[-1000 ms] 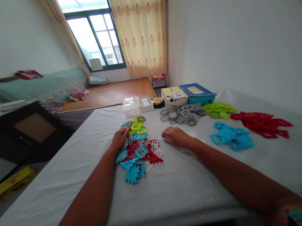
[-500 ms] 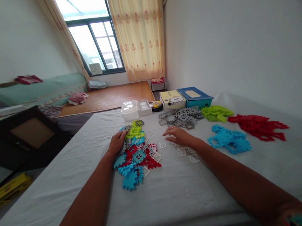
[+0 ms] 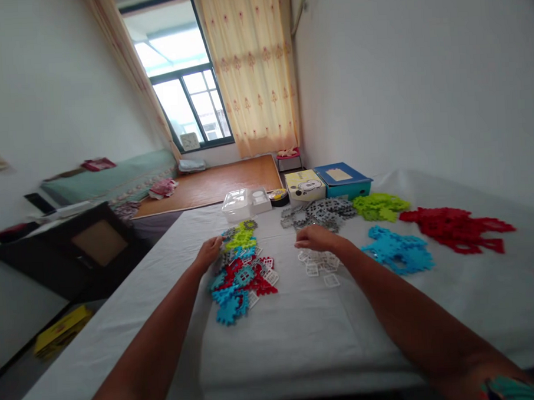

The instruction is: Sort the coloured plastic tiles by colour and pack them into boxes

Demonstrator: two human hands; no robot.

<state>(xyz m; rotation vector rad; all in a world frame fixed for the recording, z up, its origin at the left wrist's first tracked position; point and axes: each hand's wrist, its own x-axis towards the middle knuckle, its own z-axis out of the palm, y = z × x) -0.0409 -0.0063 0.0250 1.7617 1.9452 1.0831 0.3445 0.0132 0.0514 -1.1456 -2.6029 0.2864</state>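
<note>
A mixed pile of toothed plastic building pieces (image 3: 239, 275), blue, red, green and grey with white window-shaped pieces among them, lies in the middle of the white-covered table. My left hand (image 3: 209, 251) rests at the pile's upper left edge, its fingers bent in against the pieces; what they grip, if anything, is hidden. To the right, my right hand (image 3: 315, 238) is closed, fingertips drawn together, just above a small group of white window pieces (image 3: 318, 262). Whether a piece sits in those fingers cannot be made out.
Sorted heaps lie beyond my right hand: grey pieces (image 3: 332, 209), green pieces (image 3: 380, 207), blue pieces (image 3: 402, 250) and red pieces (image 3: 449, 227). Behind stand a clear plastic box (image 3: 236, 205), a black round tin (image 3: 278, 197), a yellow box (image 3: 305, 186) and a blue box (image 3: 346, 179).
My right hand's fingers have gone from spread to closed. The single white window piece that lay beside them no longer shows at that spot. The view has tilted up; my left hand stays by the pile.
</note>
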